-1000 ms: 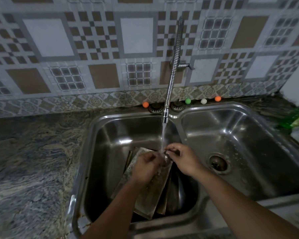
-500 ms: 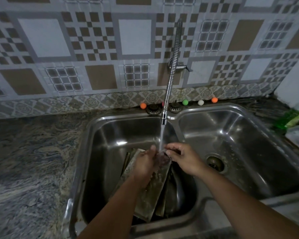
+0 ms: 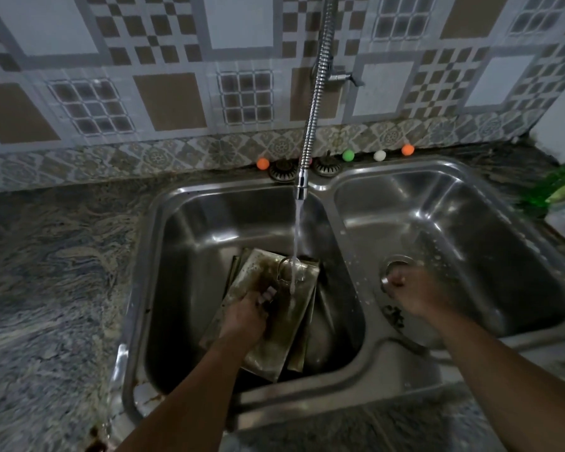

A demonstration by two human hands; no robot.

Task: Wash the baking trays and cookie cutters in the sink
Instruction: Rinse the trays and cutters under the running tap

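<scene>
Patterned tile backs a marbled stone counter (image 3: 46, 272) holding a double steel sink (image 3: 336, 324). We list, left to right:

Left basin: stacked baking trays (image 3: 268, 340), stained, leaning on one another; a round cookie cutter (image 3: 291, 272) lies on the top tray under the running tap (image 3: 302, 187). Our left hand (image 3: 245, 318) rests on that tray, fingers curled against it.

Right basin: our right hand (image 3: 411, 295) hovers closed near the drain (image 3: 397, 265); we cannot tell what, if anything, it holds.

Step in hand, we judge: rinsing cutters. We should steady the tray, turn the cutter under the stream, and set clean pieces apart in the right basin.
</scene>
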